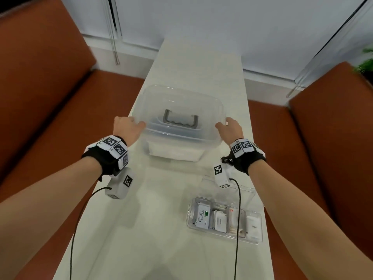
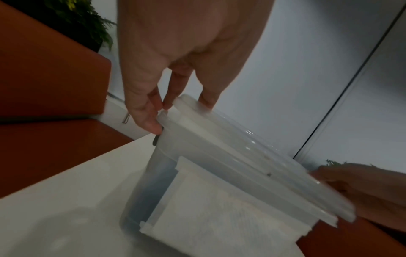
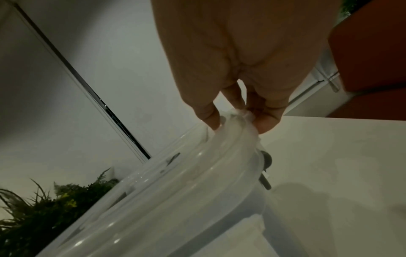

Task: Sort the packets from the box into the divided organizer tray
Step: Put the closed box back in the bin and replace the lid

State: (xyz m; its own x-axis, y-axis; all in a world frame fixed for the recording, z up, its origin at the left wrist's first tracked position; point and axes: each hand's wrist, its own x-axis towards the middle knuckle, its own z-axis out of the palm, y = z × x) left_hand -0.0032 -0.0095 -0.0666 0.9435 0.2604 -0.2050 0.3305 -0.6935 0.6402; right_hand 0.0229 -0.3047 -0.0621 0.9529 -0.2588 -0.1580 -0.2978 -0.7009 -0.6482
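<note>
Translucent plastic makes up the box (image 1: 181, 136), which stands on the white table (image 1: 153, 219) about midway along it, straight ahead of the person. Its clear lid (image 1: 177, 102) is on top, with a grey handle (image 1: 180, 119) lying in the lid's middle. A pale label panel shows on the near wall of the box.

At the lid's left end, the left hand (image 1: 126, 126) pinches the rim: in the left wrist view the thumb sits on the edge and the fingers (image 2: 173, 90) reach down behind it. The right hand (image 1: 230, 128) does the same at the right end, thumb and fingers (image 3: 208, 114) closed on the lid's lip. From these views I cannot tell whether the lid is seated or slightly raised.

Nearer the person and to the right lies the clear divided organizer tray (image 1: 256, 242), well apart from the box. Packets (image 1: 220, 221) already fill its compartments side by side: a white Stevia packet (image 1: 202, 216) at the left end, then more white packets, and one at the far right (image 1: 254, 226).

Both wrists carry black straps with black-and-white marker tags (image 1: 115, 147), and a black cable (image 1: 237, 229) from the right wrist crosses over the tray. Orange-brown upholstered benches (image 1: 40, 87) flank the table on either side, and green foliage (image 1: 366, 65) shows at the far right.
</note>
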